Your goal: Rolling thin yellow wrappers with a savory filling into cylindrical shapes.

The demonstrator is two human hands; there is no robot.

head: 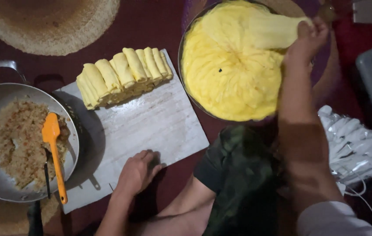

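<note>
Pinching a thin yellow crepe (271,30) off the stack in the round tray (181,52) at one o'clock, the right hand (306,41) lifts it; the left hand (137,171), loosely curled and empty, steadies the white board (151,126) beneath the finished rolls (122,74) at eleven.

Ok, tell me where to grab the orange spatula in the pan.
Grip the orange spatula by the bare handle end jutting over the pan rim, coming from the board side. Its blade lies in the filling, so the low end is clean.
</note>
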